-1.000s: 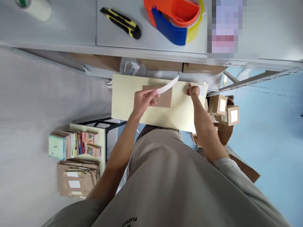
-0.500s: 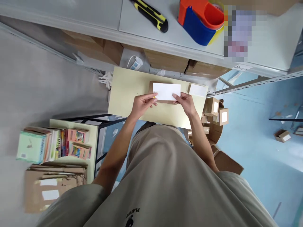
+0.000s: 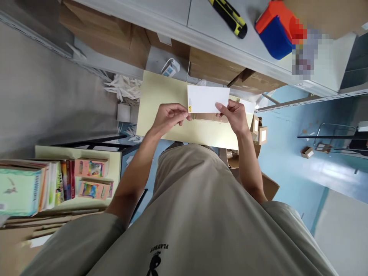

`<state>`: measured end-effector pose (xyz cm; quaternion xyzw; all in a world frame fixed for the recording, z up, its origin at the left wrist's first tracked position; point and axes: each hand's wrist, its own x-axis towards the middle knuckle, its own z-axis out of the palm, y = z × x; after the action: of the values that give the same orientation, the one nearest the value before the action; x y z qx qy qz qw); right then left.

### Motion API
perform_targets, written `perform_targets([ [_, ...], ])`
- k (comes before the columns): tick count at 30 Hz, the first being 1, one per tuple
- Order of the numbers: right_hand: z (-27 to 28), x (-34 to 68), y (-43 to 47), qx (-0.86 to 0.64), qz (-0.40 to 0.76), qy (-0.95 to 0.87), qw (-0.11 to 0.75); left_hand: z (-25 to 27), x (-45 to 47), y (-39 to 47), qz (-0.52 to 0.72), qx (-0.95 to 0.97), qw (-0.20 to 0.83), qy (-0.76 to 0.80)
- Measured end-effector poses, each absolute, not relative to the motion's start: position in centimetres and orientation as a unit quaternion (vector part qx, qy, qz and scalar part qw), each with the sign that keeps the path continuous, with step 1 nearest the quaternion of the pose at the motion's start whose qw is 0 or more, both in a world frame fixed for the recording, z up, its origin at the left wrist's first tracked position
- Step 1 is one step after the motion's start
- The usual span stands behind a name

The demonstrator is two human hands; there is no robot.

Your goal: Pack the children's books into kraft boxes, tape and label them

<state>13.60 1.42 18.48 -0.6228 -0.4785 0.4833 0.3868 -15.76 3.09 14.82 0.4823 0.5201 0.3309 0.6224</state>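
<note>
A blank-looking white label (image 3: 207,99), with a small yellow mark and tiny print at its lower left corner, is held up over the pale yellow tabletop (image 3: 161,94). My right hand (image 3: 236,116) grips its lower right part, thumb on top and fingers behind. At the lower left corner my left hand (image 3: 171,118) has thumb and fingertips closed in a pinch on the label's edge. Partly hidden behind the label lies a small brown cardboard box (image 3: 211,117). Another white label (image 3: 247,105) lies at the table's right end, partly behind my right hand.
A grey shelf (image 3: 201,32) above bears a yellow-black utility knife (image 3: 231,19) and an orange-blue tape dispenser (image 3: 276,32). White paper strips (image 3: 123,88) heap at the left. Books (image 3: 54,184) stand lower left. Small boxes (image 3: 262,135) sit at right, a power strip (image 3: 171,68) behind.
The view has shifted and come nearer the table. The label has risen off the box, uncovering its yellow-marked corner, and both hands have moved with it.
</note>
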Motion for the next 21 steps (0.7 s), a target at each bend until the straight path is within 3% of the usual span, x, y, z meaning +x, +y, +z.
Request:
perform_targets([
  [5,19.0,8.7,2.2,-0.621,0.477,-0.491,0.382,16.0,-20.4,4.1,0.371,0.491,0.653,0.442],
  [21,18.7,0.0,5.5,-0.608,0.484,-0.521,0.353,14.5,-28.9,6.5,0.424,0.456,0.679,0.389],
])
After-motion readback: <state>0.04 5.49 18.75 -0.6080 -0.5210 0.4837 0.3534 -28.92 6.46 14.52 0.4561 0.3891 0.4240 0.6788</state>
